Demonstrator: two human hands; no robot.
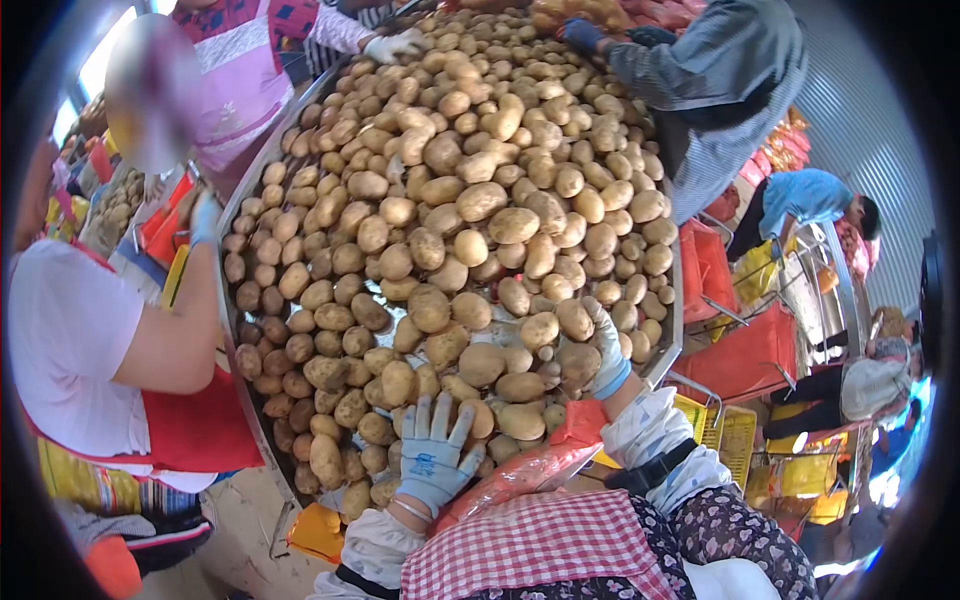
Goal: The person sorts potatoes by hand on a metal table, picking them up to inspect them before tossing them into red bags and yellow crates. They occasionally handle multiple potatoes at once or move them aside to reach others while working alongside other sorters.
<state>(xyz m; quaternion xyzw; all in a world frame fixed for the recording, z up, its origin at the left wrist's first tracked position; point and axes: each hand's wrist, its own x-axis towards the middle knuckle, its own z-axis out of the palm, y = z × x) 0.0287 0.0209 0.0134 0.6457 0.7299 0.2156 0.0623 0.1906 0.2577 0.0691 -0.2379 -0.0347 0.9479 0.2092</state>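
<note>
A metal-rimmed sorting table (664, 372) is heaped with potatoes (483, 201). My left hand (436, 452), in a pale blue-white work glove, lies spread and palm down over the potatoes at the near edge. My right hand (608, 352), gloved alike, reaches along the right side of the heap. Its fingers are stretched beside a potato (575, 320) and touch the pile; part of the hand is seen edge-on. A red plastic bag (540, 462) lies between my forearms at the near rim.
Co-workers stand around the table: a person in white and red (75, 335) at left, one in a pink apron (235, 85), and one in grey (735, 75) at right. Red sacks on frames (745, 350) and yellow crates (738, 440) stand on the right.
</note>
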